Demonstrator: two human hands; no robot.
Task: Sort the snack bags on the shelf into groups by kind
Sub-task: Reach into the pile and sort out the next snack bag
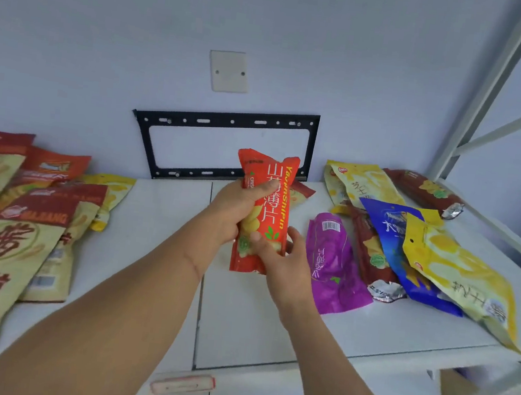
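I observe a tall orange-red foil snack bag (265, 211) held upright above the middle of the white shelf (165, 219), clear of its surface. My left hand (235, 209) is wrapped round the bag's upper half, thumb across the front. My right hand (281, 258) grips its lower end, fingers curled behind. Left of the held bag lies a group of red-and-cream flat bags (5, 233). Right of it lies a loose heap: a purple pouch (331, 264) nearest, then a blue bag (393, 241) and yellow bags (458, 275) overlapping.

Left hand (235, 207) and right hand (281, 258), forearms extended, fingers curled gripping.
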